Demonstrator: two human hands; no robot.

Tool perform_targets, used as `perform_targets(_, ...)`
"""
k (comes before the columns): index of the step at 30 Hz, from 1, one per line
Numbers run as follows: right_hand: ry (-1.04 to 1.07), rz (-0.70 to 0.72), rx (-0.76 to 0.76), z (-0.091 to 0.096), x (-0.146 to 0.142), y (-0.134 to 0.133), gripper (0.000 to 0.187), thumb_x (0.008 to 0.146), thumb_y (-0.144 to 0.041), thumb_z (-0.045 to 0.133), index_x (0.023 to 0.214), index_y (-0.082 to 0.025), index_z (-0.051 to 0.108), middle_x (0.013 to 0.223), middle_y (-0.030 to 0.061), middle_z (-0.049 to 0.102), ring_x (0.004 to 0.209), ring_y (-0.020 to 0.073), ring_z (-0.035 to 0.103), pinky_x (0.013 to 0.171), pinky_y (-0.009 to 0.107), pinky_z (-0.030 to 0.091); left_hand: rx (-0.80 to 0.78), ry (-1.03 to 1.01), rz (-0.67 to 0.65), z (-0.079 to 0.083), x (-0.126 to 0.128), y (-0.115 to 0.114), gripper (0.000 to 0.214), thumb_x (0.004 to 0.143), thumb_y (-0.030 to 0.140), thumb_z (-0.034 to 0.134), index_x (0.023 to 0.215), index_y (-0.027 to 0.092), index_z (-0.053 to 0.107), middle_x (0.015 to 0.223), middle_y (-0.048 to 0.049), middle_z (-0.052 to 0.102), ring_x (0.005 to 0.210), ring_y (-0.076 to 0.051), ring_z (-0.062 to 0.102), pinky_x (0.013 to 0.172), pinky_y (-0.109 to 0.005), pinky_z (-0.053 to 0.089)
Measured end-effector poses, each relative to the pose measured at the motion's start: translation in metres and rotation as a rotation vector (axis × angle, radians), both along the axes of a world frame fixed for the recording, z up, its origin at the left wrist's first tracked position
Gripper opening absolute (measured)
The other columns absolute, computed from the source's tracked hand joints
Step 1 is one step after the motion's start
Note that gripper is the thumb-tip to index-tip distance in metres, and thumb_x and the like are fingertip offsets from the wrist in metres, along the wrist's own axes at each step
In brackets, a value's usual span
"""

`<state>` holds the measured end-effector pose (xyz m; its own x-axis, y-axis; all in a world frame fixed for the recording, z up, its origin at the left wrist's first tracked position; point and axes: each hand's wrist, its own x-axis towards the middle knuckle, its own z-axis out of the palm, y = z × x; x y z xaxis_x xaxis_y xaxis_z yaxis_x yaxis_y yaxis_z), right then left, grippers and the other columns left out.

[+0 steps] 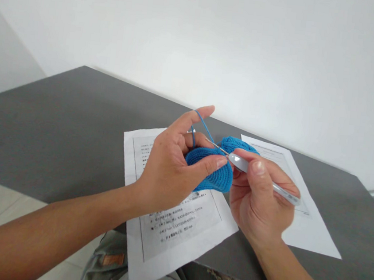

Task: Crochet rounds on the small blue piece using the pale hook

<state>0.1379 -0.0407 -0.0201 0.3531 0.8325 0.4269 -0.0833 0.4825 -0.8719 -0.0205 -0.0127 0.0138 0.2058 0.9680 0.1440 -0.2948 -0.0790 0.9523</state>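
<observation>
In right fingers (258, 168), crochet hook (239, 162) aslant, tip (211, 142) forward-left

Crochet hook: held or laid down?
Held: the right hand grips the crochet hook by its grey handle, metal shaft at the edge of the blue crocheted piece.

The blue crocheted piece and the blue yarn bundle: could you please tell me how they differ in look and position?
The crocheted piece shows tight, curved rows of stitches, while the yarn bundle shows wound strands. The crocheted piece is held bent in the left hand; the yarn bundle lies beyond it, partly hidden by the right hand. Both share a similar bright blue.
</observation>
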Motion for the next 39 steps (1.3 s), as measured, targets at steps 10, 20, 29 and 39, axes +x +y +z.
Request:
perform_targets(10,0.0,0.037,0.009,0.003,0.003,-0.001,0.018,0.09,-0.048,0.09,0.095,-0.031,0.09,0.088,0.0017,0.087,0.066,0.0174,0.078,0.062,0.032,0.067,0.023,-0.037,-0.056,-0.005,-0.002,-0.001,0.082,0.072,0.005,0.091,0.149,0.021,0.066,0.079,0.005,0.075,0.064,-0.011,0.064,0.058,-0.022,0.052)
perform_targets(20,-0.007,0.027,0.007,0.005,0.003,-0.002,0.019,0.089,-0.049,0.09,0.095,-0.031,0.09,0.085,0.0016,0.086,0.065,0.017,0.077,0.062,0.031,0.067,0.033,-0.053,-0.092,-0.006,-0.002,0.0,0.081,0.073,0.005,0.09,0.15,0.02,0.065,0.078,0.0048,0.075,0.062,-0.011,0.061,0.056,-0.022,0.05)
perform_targets(29,-0.015,0.051,0.03,0.007,0.003,-0.001,0.017,0.088,-0.048,0.092,0.095,-0.032,0.09,0.079,0.0002,0.084,0.064,0.0158,0.076,0.06,0.029,0.064,0.09,-0.033,-0.05,-0.012,-0.002,-0.001,0.087,0.08,0.009,0.089,0.16,0.025,0.057,0.082,0.003,0.078,0.065,-0.012,0.064,0.059,-0.022,0.054)
perform_targets(39,-0.153,0.046,0.103,-0.002,0.01,-0.004,0.012,0.098,-0.044,0.083,0.104,-0.036,0.089,0.096,0.0007,0.085,0.075,0.018,0.077,0.069,0.034,0.064,0.163,0.019,0.085,-0.014,-0.001,-0.005,0.093,0.078,0.015,0.093,0.163,0.028,0.056,0.08,0.001,0.078,0.064,-0.015,0.066,0.056,-0.025,0.053)
